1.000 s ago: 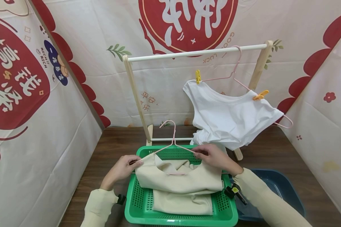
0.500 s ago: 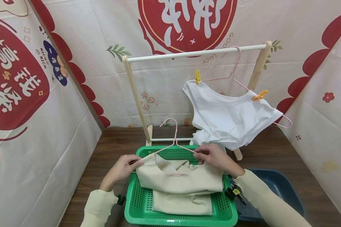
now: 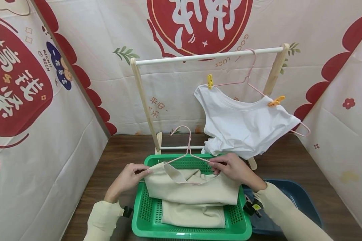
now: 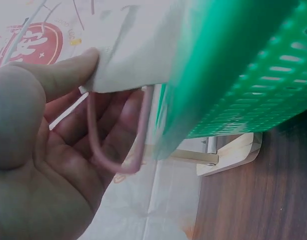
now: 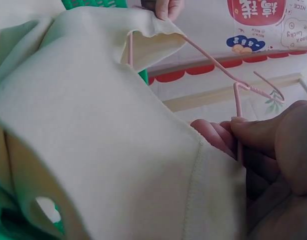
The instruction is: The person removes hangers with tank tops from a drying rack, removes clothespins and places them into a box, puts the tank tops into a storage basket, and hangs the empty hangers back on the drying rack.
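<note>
A cream sleeveless top [image 3: 193, 192] lies partly folded in the green basket [image 3: 191, 234], with a pink wire hanger [image 3: 189, 144] inside its neckline. At the top's left shoulder my left hand [image 3: 130, 177] pinches the cloth over the hanger; in the left wrist view the hanger's rounded pink end [image 4: 116, 167] sticks out below the cloth, within the fingers. My right hand [image 3: 233, 169] pinches the hanger's right arm near the other shoulder. In the right wrist view the right thumb [image 5: 258, 132] presses on the pink wire, and some fingers are hidden behind the cloth.
Behind the basket stands a wooden rack with a white rail [image 3: 193, 58]. A white top [image 3: 244, 124] hangs from it on another pink hanger, with a yellow clip [image 3: 210, 81] and an orange clip [image 3: 276, 101]. A dark blue tub [image 3: 301, 197] sits right of the basket.
My right hand has shifted a little to the right along with the hanger, whose hook also moved right. The top's right shoulder has spread outward slightly. My left hand has hardly moved.
</note>
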